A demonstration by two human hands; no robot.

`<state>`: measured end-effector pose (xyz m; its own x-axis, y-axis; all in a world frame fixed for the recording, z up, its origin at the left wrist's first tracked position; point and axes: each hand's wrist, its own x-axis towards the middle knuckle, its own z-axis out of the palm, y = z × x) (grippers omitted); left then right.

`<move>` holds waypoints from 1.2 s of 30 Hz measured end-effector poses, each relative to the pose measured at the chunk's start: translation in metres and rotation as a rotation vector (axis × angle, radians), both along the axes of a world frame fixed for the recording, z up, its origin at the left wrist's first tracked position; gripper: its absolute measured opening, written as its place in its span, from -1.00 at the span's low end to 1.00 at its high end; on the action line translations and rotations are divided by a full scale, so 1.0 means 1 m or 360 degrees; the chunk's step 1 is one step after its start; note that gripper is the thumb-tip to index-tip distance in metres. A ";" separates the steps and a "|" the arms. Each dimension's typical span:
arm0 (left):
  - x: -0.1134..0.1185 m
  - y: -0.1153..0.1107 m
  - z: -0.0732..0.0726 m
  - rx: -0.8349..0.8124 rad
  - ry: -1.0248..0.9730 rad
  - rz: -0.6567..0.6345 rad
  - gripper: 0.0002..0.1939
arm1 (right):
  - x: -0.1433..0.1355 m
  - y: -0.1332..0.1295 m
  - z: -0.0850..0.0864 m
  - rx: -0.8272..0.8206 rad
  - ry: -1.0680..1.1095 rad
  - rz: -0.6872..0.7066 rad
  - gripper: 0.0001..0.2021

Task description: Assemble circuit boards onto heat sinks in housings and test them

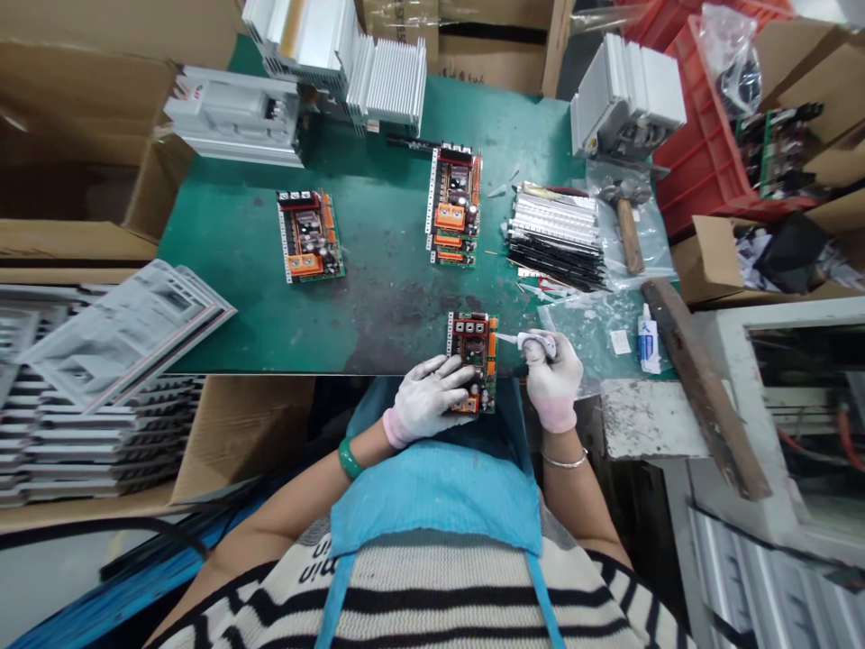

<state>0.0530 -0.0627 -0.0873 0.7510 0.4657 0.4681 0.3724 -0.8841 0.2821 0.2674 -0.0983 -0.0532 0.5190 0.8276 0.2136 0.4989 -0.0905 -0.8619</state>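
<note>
light: diffuse, fairly bright | shadows: soft | edges: wide-angle stretch

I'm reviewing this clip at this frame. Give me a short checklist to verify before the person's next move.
1. Circuit board steadied: ok, the left hand lies across its lower left part.
2. White tube in grip: ok, held in the right hand.
3. Nozzle aimed at the board: ok, it points at the board's right side.
4. Nozzle touching the board: cannot tell from this angle.
5. Board wholly over the green table: not ok, its lower end juts past the front edge.
6. Single board at left apart from both hands: ok.
</note>
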 end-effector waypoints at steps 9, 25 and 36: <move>0.001 0.000 0.002 -0.0016 -0.0013 0.0001 -0.69 | -0.001 -0.014 -0.002 0.0014 -0.0114 0.0046 -0.80; 0.001 0.001 0.002 -0.0056 -0.0036 -0.0014 -0.67 | 0.004 -0.026 -0.005 0.0111 -0.0138 0.0252 -0.90; 0.000 0.000 0.000 -0.0061 -0.0009 -0.0006 -0.68 | 0.006 -0.029 -0.007 0.0129 -0.0215 0.0248 -0.90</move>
<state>0.0529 -0.0628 -0.0871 0.7500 0.4807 0.4543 0.3676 -0.8740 0.3178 0.2736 -0.1269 -0.0603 0.3485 0.8729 0.3415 0.6131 0.0633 -0.7875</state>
